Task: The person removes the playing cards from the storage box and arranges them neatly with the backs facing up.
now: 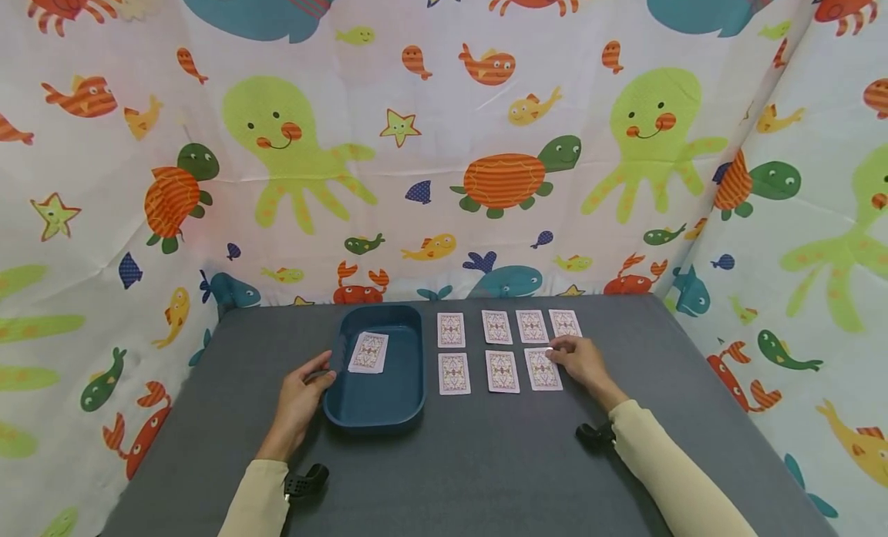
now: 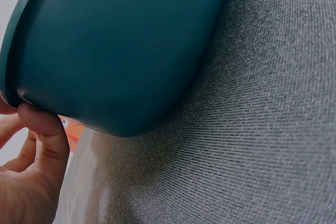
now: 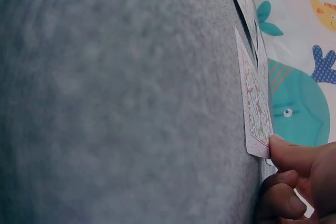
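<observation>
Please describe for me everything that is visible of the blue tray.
The blue tray is oblong and open above, with rounded corners, raised walls and a rim; it looks like smooth plastic. It stands upright on the grey table, left of the spread cards, long sides running near to far. A small stack of patterned cards lies inside. The left hand pinches its left rim.

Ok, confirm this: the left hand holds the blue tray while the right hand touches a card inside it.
Not inside: the head view shows the right hand touching a card outside the blue tray, which the left hand does hold.
</observation>
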The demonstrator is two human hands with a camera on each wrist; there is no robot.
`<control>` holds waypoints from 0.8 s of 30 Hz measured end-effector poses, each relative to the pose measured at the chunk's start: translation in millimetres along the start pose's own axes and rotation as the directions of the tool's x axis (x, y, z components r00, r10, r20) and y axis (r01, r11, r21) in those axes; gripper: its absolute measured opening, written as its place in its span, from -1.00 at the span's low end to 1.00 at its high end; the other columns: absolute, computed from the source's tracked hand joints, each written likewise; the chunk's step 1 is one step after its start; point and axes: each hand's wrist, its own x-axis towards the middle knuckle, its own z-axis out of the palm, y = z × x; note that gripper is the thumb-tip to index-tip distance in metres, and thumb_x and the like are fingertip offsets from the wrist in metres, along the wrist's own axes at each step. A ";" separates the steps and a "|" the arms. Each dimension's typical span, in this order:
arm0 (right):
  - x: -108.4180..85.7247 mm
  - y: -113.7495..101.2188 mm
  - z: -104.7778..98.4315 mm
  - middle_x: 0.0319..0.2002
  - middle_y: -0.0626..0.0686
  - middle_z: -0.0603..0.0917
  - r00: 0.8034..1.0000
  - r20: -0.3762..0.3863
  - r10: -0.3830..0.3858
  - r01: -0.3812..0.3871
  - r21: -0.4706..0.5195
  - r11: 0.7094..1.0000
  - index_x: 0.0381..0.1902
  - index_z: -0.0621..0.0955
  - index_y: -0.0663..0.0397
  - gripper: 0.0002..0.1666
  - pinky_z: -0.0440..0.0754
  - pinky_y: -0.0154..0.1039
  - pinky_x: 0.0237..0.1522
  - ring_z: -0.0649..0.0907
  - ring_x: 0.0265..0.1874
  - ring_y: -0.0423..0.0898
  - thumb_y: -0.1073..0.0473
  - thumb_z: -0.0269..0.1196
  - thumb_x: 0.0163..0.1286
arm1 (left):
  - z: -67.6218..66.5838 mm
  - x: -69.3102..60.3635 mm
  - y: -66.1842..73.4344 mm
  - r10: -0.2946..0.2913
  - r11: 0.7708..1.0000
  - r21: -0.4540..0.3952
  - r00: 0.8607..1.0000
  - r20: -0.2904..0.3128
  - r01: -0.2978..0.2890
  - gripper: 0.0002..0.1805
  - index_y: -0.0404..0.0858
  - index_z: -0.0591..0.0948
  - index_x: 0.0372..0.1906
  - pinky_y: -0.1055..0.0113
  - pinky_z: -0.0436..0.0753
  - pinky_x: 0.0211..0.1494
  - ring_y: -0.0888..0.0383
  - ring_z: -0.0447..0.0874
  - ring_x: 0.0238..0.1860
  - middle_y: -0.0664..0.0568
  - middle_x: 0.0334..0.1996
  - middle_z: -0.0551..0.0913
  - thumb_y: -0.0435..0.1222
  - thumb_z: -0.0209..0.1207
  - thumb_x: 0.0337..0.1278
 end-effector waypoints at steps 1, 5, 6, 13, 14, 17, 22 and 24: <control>0.6 -1.1 0.4 -0.41 0.06 0.60 1.000 -0.005 -0.012 0.012 -0.003 1.000 -0.14 0.70 0.17 -0.74 0.35 -0.22 -0.35 0.49 -0.38 -0.06 0.15 0.36 0.27 | -0.7 -0.1 0.2 0.000 1.000 0.000 1.000 -0.002 0.000 -0.48 -0.07 0.44 0.39 0.46 0.48 -0.06 0.08 0.47 0.13 -0.11 0.30 0.43 -0.27 0.12 0.35; 1.7 -2.8 0.6 -0.44 0.06 0.59 1.000 -0.014 -0.025 0.025 -0.014 1.000 -0.17 0.71 0.18 -0.76 0.34 -0.23 -0.37 0.48 -0.41 -0.07 0.16 0.37 0.25 | -1.0 0.1 0.7 -0.002 1.000 0.003 1.000 -0.009 0.002 -0.48 -0.06 0.44 0.39 0.45 0.48 -0.05 0.05 0.46 0.16 -0.11 0.31 0.43 -0.27 0.12 0.35; 1.7 -2.9 0.7 -0.45 0.06 0.58 1.000 -0.014 -0.022 0.022 -0.017 1.000 -0.17 0.71 0.18 -0.76 0.34 -0.22 -0.37 0.47 -0.41 -0.07 0.16 0.37 0.26 | -1.0 0.0 0.7 -0.004 1.000 0.001 1.000 -0.008 0.004 -0.48 -0.06 0.44 0.39 0.44 0.48 -0.05 0.04 0.46 0.17 -0.11 0.31 0.43 -0.26 0.12 0.35; 2.4 -4.0 1.3 -0.46 0.04 0.58 0.999 -0.017 -0.029 0.028 -0.038 0.999 -0.18 0.72 0.17 -0.75 0.33 -0.23 -0.37 0.47 -0.42 -0.08 0.15 0.38 0.24 | -2.1 -0.6 1.6 -0.014 1.000 0.001 1.000 -0.006 0.014 -0.48 -0.06 0.42 0.40 0.41 0.47 -0.01 0.02 0.45 0.20 -0.11 0.34 0.41 -0.25 0.11 0.36; 2.4 -4.1 1.1 -0.47 0.03 0.58 0.999 -0.017 -0.030 0.029 -0.038 0.999 -0.17 0.72 0.17 -0.75 0.33 -0.23 -0.37 0.47 -0.43 -0.08 0.15 0.38 0.23 | -2.1 -0.7 1.6 -0.014 1.000 0.000 1.000 -0.005 0.014 -0.48 -0.06 0.42 0.40 0.41 0.47 -0.01 0.02 0.45 0.20 -0.11 0.34 0.41 -0.26 0.11 0.36; 2.7 -3.9 1.2 -0.49 0.03 0.56 0.999 -0.023 -0.030 0.029 -0.025 0.999 -0.17 0.72 0.18 -0.74 0.33 -0.22 -0.39 0.47 -0.44 -0.08 0.16 0.39 0.23 | -2.2 -0.5 1.2 -0.014 1.000 -0.004 1.000 -0.005 0.014 -0.48 -0.07 0.43 0.40 0.40 0.48 -0.02 0.01 0.45 0.20 -0.12 0.33 0.41 -0.26 0.11 0.36; 2.1 -2.3 1.5 -0.43 0.06 0.59 0.999 -0.035 0.000 0.000 0.010 1.000 -0.14 0.71 0.17 -0.75 0.37 -0.24 -0.39 0.49 -0.40 -0.07 0.15 0.34 0.28 | -2.0 -1.3 1.2 -0.006 1.000 0.004 1.000 -0.003 0.006 -0.47 -0.07 0.42 0.40 0.39 0.48 -0.03 0.02 0.46 0.18 -0.13 0.33 0.41 -0.26 0.11 0.36; 1.4 -2.2 1.2 -0.39 0.08 0.61 0.999 -0.044 0.016 -0.015 0.021 1.000 -0.12 0.71 0.14 -0.75 0.39 -0.25 -0.38 0.50 -0.38 -0.07 0.13 0.32 0.32 | -1.9 -1.1 1.3 0.000 1.000 0.003 1.000 -0.005 0.000 -0.47 -0.08 0.42 0.40 0.38 0.48 -0.05 0.02 0.46 0.18 -0.13 0.32 0.42 -0.27 0.11 0.35</control>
